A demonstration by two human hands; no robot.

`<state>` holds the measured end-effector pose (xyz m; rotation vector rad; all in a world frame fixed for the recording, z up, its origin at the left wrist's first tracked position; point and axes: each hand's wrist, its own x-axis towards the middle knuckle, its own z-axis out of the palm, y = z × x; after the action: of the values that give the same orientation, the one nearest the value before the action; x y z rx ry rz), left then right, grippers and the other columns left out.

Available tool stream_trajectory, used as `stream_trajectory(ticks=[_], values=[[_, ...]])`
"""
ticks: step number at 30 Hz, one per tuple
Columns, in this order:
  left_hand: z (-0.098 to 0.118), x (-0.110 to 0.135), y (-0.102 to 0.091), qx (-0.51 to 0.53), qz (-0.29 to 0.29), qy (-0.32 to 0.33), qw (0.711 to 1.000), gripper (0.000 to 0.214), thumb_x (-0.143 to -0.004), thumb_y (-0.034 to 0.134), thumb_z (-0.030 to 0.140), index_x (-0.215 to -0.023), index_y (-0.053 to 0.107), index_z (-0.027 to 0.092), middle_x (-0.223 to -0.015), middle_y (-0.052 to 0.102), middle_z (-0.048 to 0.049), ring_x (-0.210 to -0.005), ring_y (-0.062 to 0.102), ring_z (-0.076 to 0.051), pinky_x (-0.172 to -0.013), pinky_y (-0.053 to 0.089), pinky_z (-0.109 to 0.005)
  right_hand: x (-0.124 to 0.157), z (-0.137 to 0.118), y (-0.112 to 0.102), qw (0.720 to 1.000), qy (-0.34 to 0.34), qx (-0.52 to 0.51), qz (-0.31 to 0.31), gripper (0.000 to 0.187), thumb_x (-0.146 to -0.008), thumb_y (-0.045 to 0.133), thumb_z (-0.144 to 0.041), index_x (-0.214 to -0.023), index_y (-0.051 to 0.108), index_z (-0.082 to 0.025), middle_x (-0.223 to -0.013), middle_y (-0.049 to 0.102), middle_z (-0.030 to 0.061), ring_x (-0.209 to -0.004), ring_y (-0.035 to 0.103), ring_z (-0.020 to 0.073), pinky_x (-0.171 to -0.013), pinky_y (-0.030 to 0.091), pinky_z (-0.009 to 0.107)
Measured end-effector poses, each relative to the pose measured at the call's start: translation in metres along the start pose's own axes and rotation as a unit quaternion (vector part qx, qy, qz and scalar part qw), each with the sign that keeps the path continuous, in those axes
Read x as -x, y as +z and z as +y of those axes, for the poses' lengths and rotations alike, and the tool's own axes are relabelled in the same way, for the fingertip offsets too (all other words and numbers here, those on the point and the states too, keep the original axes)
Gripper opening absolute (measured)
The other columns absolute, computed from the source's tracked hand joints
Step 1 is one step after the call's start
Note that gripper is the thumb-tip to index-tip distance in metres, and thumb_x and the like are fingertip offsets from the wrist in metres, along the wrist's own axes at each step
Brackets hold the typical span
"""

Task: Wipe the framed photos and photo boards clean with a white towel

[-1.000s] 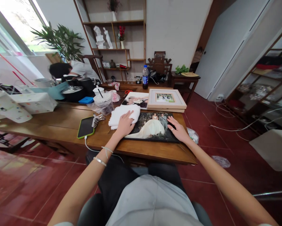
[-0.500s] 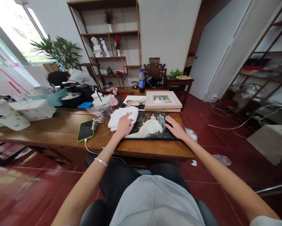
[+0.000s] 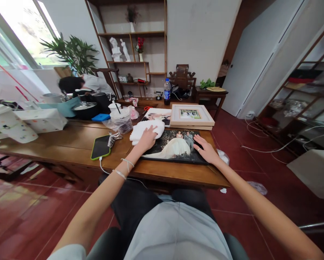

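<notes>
A large dark wedding photo [image 3: 175, 148] lies flat near the front edge of the wooden table [image 3: 69, 139]. My left hand [image 3: 147, 139] presses a folded white towel [image 3: 147, 129] at the photo's upper left corner, fingers curled over the cloth. My right hand [image 3: 206, 150] lies flat on the photo's right edge with fingers spread, a ring on one finger.
Behind the photo lie a light wooden framed picture [image 3: 191, 115] and another print [image 3: 156, 115]. A green-cased phone [image 3: 100, 147] on a cable, a foil wrapper [image 3: 114, 136], plastic tubs [image 3: 120, 121], pots and a water bottle [image 3: 167, 91] crowd the table. A person [image 3: 80, 83] bends at the far left.
The view shifted slightly. My left hand with the towel moved a little up and right along the photo's corner. My right hand stayed flat on the right edge.
</notes>
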<state>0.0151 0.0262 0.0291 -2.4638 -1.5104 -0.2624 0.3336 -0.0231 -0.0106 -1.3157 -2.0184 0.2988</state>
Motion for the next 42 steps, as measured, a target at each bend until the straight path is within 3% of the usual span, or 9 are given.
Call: stream_trajectory(ticks=[6, 11, 14, 17, 23, 28, 31, 35, 42], values=[[0.037, 0.024, -0.025, -0.034, -0.029, 0.024, 0.999, 0.035, -0.08, 0.041, 0.002, -0.104, 0.066, 0.01, -0.132, 0.053, -0.0195, -0.125, 0.047, -0.031, -0.098, 0.042, -0.046, -0.002, -0.001, 0.001, 1.0, 0.009, 0.002, 0.006, 0.048, -0.087, 0.048, -0.035, -0.13, 0.055, -0.015, -0.143, 0.044, 0.0113, -0.136, 0.035, 0.0258, -0.115, 0.025, 0.049], [0.1, 0.08, -0.064, -0.024, -0.07, 0.073, 0.995, 0.033, -0.078, 0.047, 0.004, -0.101, 0.069, 0.013, -0.139, 0.048, -0.0166, -0.129, 0.041, -0.036, -0.098, 0.042, -0.051, -0.001, -0.001, 0.001, 1.0, 0.004, 0.014, 0.007, 0.05, -0.087, 0.047, -0.035, -0.13, 0.055, -0.011, -0.142, 0.045, 0.0143, -0.136, 0.036, 0.0261, -0.115, 0.026, 0.047], [0.12, 0.105, -0.079, 0.004, -0.092, 0.106, 0.99, 0.03, -0.08, 0.049, 0.006, -0.1, 0.069, 0.015, -0.142, 0.044, -0.0146, -0.131, 0.039, -0.035, -0.1, 0.041, -0.051, -0.001, -0.001, 0.0, 1.0, -0.004, 0.014, 0.007, 0.048, -0.087, 0.048, -0.034, -0.13, 0.055, -0.013, -0.142, 0.045, 0.0125, -0.136, 0.036, 0.0257, -0.114, 0.027, 0.048], [0.108, 0.099, -0.076, 0.026, -0.088, 0.098, 0.991, 0.032, -0.081, 0.047, 0.006, -0.103, 0.068, 0.016, -0.145, 0.042, -0.0122, -0.134, 0.037, -0.032, -0.103, 0.039, -0.049, -0.001, -0.002, -0.001, 1.0, -0.003, 0.015, 0.003, 0.048, -0.087, 0.048, -0.035, -0.13, 0.055, -0.014, -0.142, 0.045, 0.0119, -0.136, 0.036, 0.0255, -0.115, 0.026, 0.047], [0.042, 0.029, -0.03, 0.024, -0.065, 0.041, 0.997, 0.027, -0.088, 0.048, 0.021, -0.108, 0.065, 0.014, -0.148, 0.037, -0.0111, -0.137, 0.031, -0.031, -0.109, 0.032, -0.047, -0.002, -0.004, -0.001, 1.0, 0.004, 0.018, -0.006, 0.051, -0.088, 0.047, -0.038, -0.131, 0.054, -0.011, -0.143, 0.044, 0.0145, -0.136, 0.035, 0.0262, -0.115, 0.025, 0.046], [0.023, -0.006, -0.008, 0.01, -0.021, 0.003, 1.0, 0.034, -0.093, 0.043, 0.035, -0.112, 0.064, 0.014, -0.149, 0.035, -0.0107, -0.137, 0.031, -0.031, -0.109, 0.029, -0.049, -0.002, -0.001, 0.002, 1.0, 0.005, 0.01, 0.001, 0.052, -0.088, 0.047, -0.043, -0.131, 0.055, -0.014, -0.143, 0.044, 0.0135, -0.136, 0.035, 0.0269, -0.115, 0.025, 0.048], [0.026, -0.004, -0.01, 0.0, -0.023, 0.009, 1.0, 0.031, -0.093, 0.043, 0.027, -0.111, 0.064, 0.014, -0.149, 0.036, -0.0105, -0.136, 0.033, -0.032, -0.107, 0.031, -0.049, -0.002, 0.0, 0.002, 1.0, 0.008, 0.0, 0.004, 0.05, -0.088, 0.048, -0.043, -0.131, 0.055, -0.018, -0.143, 0.045, 0.0105, -0.136, 0.035, 0.0265, -0.115, 0.025, 0.049], [0.043, 0.018, -0.021, -0.009, -0.039, 0.026, 0.999, 0.028, -0.088, 0.046, 0.018, -0.108, 0.067, 0.014, -0.149, 0.036, -0.0111, -0.136, 0.032, -0.033, -0.106, 0.033, -0.05, -0.002, -0.001, 0.001, 1.0, 0.011, -0.018, 0.007, 0.049, -0.086, 0.051, -0.042, -0.13, 0.055, -0.02, -0.142, 0.046, 0.0092, -0.136, 0.036, 0.027, -0.114, 0.024, 0.051], [0.111, 0.087, -0.057, -0.008, -0.074, 0.065, 0.995, 0.026, -0.085, 0.05, 0.015, -0.1, 0.071, 0.016, -0.15, 0.034, -0.0119, -0.137, 0.03, -0.037, -0.106, 0.033, -0.054, -0.001, -0.003, 0.0, 1.0, 0.005, -0.007, 0.007, 0.048, -0.087, 0.051, -0.04, -0.13, 0.056, -0.019, -0.142, 0.047, 0.0088, -0.136, 0.036, 0.0262, -0.115, 0.026, 0.048]])
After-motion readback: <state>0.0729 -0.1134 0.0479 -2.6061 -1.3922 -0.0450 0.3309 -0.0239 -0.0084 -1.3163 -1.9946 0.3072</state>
